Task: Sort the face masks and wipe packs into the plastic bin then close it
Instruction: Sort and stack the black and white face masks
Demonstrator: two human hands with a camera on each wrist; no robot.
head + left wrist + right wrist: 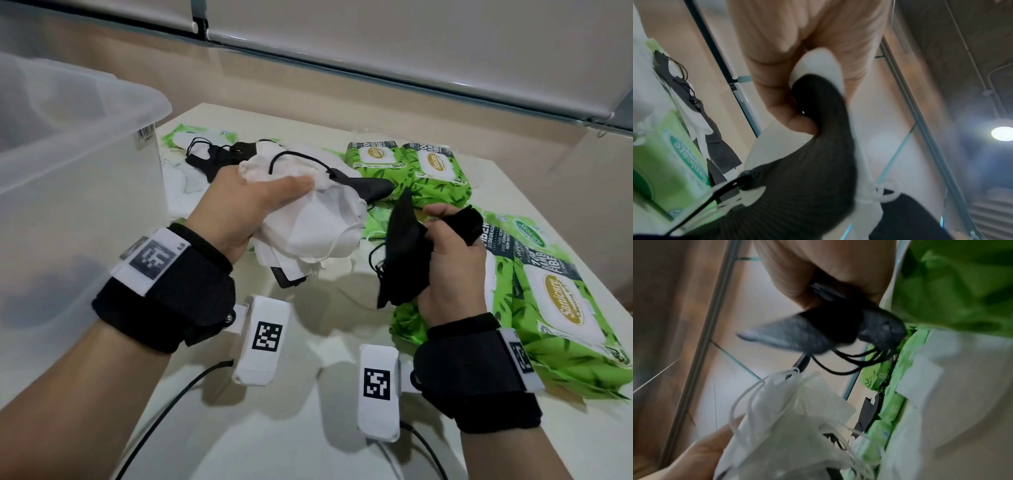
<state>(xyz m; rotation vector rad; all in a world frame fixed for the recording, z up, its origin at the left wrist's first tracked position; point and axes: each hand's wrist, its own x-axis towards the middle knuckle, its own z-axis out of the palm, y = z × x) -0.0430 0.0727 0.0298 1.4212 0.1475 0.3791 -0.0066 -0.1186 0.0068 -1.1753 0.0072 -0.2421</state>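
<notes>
My left hand (246,202) grips a bunch of white face masks (318,226) with a black one mixed in, held above the table's middle. In the left wrist view the fingers (789,104) curl round black and white mask fabric (809,162). My right hand (448,263) grips black face masks (404,253), their ear loops dangling; the right wrist view shows them (818,335) in the fist. More masks (219,154) lie at the back. Green wipe packs (404,164) lie at the back right, another (561,308) at my right wrist. The clear plastic bin (68,144) stands open at left.
The white table (308,394) ends close behind the wipe packs and at the right edge. A further green wipe pack (185,137) lies beside the bin. Cables (164,411) run from my wrist cameras across the near table. A wall with blinds is behind.
</notes>
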